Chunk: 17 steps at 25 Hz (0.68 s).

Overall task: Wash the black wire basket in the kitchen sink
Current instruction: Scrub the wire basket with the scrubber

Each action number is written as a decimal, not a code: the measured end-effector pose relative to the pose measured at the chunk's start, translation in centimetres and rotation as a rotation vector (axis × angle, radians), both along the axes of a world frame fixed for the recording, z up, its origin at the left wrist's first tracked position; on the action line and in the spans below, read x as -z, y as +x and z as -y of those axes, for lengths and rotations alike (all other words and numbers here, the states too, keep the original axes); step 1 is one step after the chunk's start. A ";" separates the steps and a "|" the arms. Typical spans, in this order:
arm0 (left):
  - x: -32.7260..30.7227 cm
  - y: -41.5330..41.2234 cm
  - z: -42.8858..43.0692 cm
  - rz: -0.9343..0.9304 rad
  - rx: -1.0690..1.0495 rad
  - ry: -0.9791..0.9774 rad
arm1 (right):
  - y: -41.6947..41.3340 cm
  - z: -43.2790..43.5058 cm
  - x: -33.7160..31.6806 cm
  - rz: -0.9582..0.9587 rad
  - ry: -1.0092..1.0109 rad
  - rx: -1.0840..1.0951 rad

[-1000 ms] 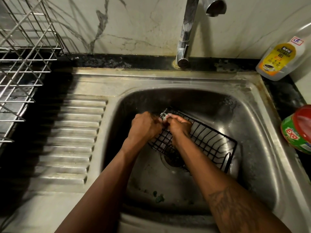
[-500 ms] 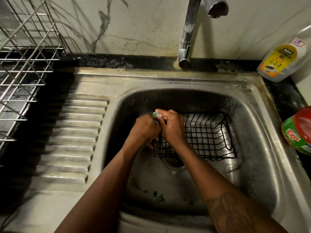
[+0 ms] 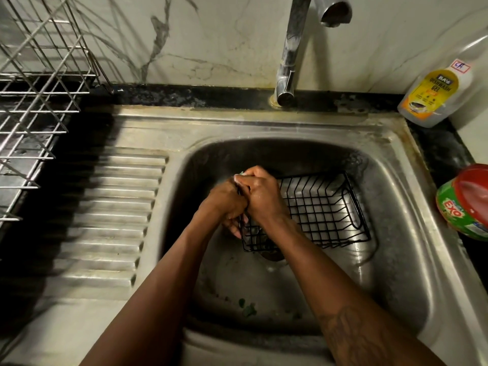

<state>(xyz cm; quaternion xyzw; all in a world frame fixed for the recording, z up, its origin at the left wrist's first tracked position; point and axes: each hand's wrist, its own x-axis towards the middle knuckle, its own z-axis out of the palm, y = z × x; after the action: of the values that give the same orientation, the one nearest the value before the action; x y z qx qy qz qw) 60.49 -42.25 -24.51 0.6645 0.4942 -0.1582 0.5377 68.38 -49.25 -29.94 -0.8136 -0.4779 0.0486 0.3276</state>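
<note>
Across the middle of the frame lay a steel sink (image 3: 412, 207), its ribbed drainboard (image 3: 113, 220) filling the left centre and its deep bowl the centre and right. Behind it, along the top of the frame, ran a marble wall (image 3: 211, 43) above a dark strip of desk (image 3: 184, 97). At the upper left stood a silver wire dish rack (image 3: 39, 83). From the top centre a chrome tap (image 3: 289, 54) rose and curved forward, with no water seen falling from its spout.

Inside the bowl, right of centre, the black wire basket (image 3: 322, 210) rested on the bottom, its open side up and its near left corner over the drain (image 3: 272, 256). Both forearms reached in from the lower edge of the frame. The left hand (image 3: 224, 204) was curled closed around the basket's left end wires. The right hand (image 3: 260, 194) was pressed against the left one at the same end, its fingers closed on a small pale, soapy scrubber (image 3: 239, 177) that only peeked out at the top.

At the upper right a dish gel bottle (image 3: 435, 96) leaned against the wall. At the right edge sat a green and red tub (image 3: 464, 202) marked EXO. A few green scraps (image 3: 247, 309) lay on the bowl's near floor.
</note>
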 end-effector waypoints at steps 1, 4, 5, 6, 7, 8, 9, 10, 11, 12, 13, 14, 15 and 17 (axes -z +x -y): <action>-0.3 0.0 0.1 0.002 -0.004 -0.008 | 0.1 -0.2 0.0 0.020 -0.003 -0.042; -0.3 0.0 0.1 0.008 -0.008 -0.016 | 1.1 0.5 -0.7 0.058 0.008 -0.002; 0.0 0.0 0.1 0.017 -0.028 -0.020 | 1.5 1.0 -1.1 0.038 -0.008 0.067; 0.2 -0.1 0.1 0.027 -0.056 -0.022 | 2.1 1.6 -1.4 0.031 -0.031 0.143; 0.4 -0.1 0.1 0.037 -0.082 -0.026 | 2.7 2.3 -1.7 0.012 -0.037 0.224; 0.4 -0.1 0.1 0.044 -0.097 -0.029 | 3.4 2.9 -1.8 -0.012 -0.049 0.289; 0.4 -0.1 0.1 0.047 -0.101 -0.032 | 3.9 3.4 -1.8 -0.019 -0.073 0.320; 0.4 -0.1 0.1 0.045 -0.103 -0.031 | 4.3 3.7 -1.8 -0.017 -0.087 0.327; 0.3 -0.2 0.1 0.042 -0.102 -0.029 | 4.3 3.6 -1.7 0.008 -0.105 0.316; 0.4 -0.1 0.1 0.035 -0.095 -0.024 | 3.9 3.2 -1.7 0.034 -0.130 0.280; 0.5 -0.1 0.0 0.027 -0.084 -0.015 | 3.2 2.7 -1.6 0.055 -0.159 0.219; 0.6 -0.1 -0.1 0.018 -0.076 -0.013 | 2.2 2.0 -1.5 0.048 -0.178 0.151; 0.7 0.0 -0.2 0.010 -0.068 -0.013 | 1.2 1.2 -1.5 0.042 -0.204 0.076; 0.8 0.1 -0.3 0.000 -0.056 -0.017 | -0.1 0.3 -1.8 -0.041 -0.172 0.017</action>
<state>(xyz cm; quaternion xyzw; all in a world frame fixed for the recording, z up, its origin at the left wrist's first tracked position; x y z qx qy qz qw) 60.61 -41.99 -25.31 0.6460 0.5112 -0.1473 0.5474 68.29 -49.51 -28.09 -0.8415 -0.4583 0.1033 0.2668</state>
